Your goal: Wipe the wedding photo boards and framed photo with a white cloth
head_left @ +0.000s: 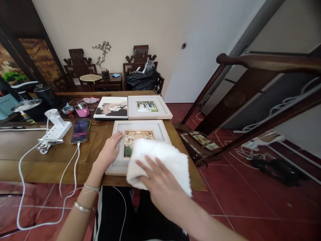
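A white picture frame [140,129] with a photo lies flat near the front edge of the wooden table [32,160]. My left hand [110,149] rests flat on the frame's left side, fingers spread. My right hand [156,179] lies with fingers stretched out on a folded white cloth [163,157], which covers the frame's lower right part. Behind it lie a second white frame [149,107] and an unframed photo print [112,107].
A phone [80,131] on a white cable, a white power strip [57,130], a pink cup [81,109] and a desk lamp [25,105] sit on the table's left. Carved chairs [140,63] stand at the back wall. A dark wooden rail [263,63] and red tiled floor lie to the right.
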Demonstrator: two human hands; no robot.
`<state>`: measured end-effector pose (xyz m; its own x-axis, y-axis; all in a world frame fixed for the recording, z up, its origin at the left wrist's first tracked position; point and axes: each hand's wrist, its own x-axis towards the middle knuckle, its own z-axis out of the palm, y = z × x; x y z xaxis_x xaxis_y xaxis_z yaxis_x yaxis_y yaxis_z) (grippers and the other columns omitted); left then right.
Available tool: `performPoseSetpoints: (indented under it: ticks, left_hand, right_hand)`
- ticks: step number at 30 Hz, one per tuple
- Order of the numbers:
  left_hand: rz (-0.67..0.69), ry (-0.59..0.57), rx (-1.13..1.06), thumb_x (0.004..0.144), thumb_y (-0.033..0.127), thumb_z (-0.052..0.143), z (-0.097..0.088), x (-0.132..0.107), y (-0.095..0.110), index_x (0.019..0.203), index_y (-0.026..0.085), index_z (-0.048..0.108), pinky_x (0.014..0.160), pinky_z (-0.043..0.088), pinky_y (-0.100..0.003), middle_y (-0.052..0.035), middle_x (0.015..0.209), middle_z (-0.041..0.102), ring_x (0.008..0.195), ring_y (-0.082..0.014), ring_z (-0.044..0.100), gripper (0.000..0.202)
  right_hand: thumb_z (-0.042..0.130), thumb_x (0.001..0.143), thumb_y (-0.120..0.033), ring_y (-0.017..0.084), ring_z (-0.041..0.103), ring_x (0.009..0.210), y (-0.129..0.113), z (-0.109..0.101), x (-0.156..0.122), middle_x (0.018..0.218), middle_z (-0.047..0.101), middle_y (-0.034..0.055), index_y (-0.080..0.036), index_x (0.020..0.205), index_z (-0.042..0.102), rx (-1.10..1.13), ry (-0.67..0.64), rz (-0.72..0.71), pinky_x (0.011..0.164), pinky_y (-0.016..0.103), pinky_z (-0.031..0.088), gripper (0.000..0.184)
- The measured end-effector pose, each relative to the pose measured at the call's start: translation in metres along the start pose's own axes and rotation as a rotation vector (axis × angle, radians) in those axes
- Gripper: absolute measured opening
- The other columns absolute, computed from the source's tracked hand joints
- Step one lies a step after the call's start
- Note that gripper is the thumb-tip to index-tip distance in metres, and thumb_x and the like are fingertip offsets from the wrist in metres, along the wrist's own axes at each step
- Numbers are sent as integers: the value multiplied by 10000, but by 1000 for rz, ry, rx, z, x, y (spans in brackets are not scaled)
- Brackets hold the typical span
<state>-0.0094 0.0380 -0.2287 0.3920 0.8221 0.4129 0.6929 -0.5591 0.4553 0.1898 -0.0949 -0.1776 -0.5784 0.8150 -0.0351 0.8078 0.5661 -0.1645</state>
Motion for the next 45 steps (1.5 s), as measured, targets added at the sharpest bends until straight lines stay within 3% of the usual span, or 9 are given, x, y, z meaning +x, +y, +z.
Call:
performPoseSetpoints:
  ticks: [5, 7, 10, 14, 17, 21, 28, 34, 45]
  left_hand:
    - [2, -95, 43, 897, 299, 389, 1, -1, 5, 1265, 94, 480, 1077, 303, -425, -154, 1346, 468, 1317, -241, 332, 431]
    - [-12, -109, 46, 901, 298, 381, 1, -1, 5, 1269, 90, 475, 1081, 294, -416, -158, 1356, 454, 1321, -238, 325, 433]
    - [-27, -119, 44, 899, 292, 382, 3, -2, 4, 1265, 93, 478, 1078, 293, -422, -161, 1357, 452, 1317, -243, 331, 428]
    - [-26, -110, 31, 899, 278, 376, 2, -1, 3, 1254, 124, 489, 1060, 303, -470, -145, 1351, 462, 1310, -257, 344, 403]
    - [5, -88, 10, 892, 222, 372, 0, 0, 6, 1208, 151, 533, 1045, 332, -456, -124, 1316, 502, 1272, -254, 401, 362]
    - [-14, -89, -6, 809, 36, 329, -2, 1, 7, 1192, 160, 558, 1059, 313, -467, -113, 1274, 538, 1228, -250, 454, 463]
    - [-70, -96, -8, 704, -42, 331, 6, -3, -2, 1231, 135, 531, 1084, 289, -474, -109, 1342, 482, 1297, -237, 370, 591]
    - [-48, -77, 21, 866, 142, 352, 2, -3, 4, 1248, 117, 507, 1079, 310, -434, -119, 1341, 482, 1300, -225, 364, 413]
    - [-42, -92, 59, 908, 248, 361, 4, -3, 6, 1267, 92, 484, 1087, 287, -413, -142, 1348, 468, 1318, -225, 332, 411]
  right_hand:
    - [368, 540, 67, 233, 362, 1283, 67, -29, -32, 1346, 475, -23, -268, 983, 659, 34, -11, 12, 1055, 420, 306, 628]
    - [353, 605, 52, 218, 509, 1155, 91, -44, -21, 1255, 560, 15, -259, 1057, 630, 55, 46, 39, 950, 368, 422, 615]
    - [369, 665, 36, 256, 447, 1210, 112, -61, 27, 1295, 513, 107, -153, 1155, 571, -16, 298, 110, 944, 399, 409, 563]
    - [423, 662, 66, 254, 181, 1357, 106, -57, 113, 1443, 327, 78, -181, 1143, 573, -170, 353, -136, 1054, 507, 194, 561]
    - [525, 707, -13, 253, 248, 1332, 88, -39, 160, 1384, 411, 130, -159, 1124, 588, -213, 218, -339, 1056, 465, 193, 447]
    - [489, 752, -12, 229, 459, 1195, 78, -21, 179, 1272, 526, 146, -172, 1056, 632, -185, 141, -299, 972, 386, 318, 372]
    - [485, 725, -5, 260, 525, 1124, 114, -37, 132, 1205, 584, 144, -172, 965, 689, -224, 84, -131, 902, 365, 372, 357]
    - [367, 662, 64, 243, 560, 1085, 151, -56, 83, 1160, 617, 100, -196, 987, 683, -242, -26, 95, 836, 333, 420, 523]
    - [373, 617, 68, 277, 397, 1251, 66, -43, -12, 1230, 549, 146, -190, 1033, 638, -141, -121, 79, 1003, 466, 318, 557]
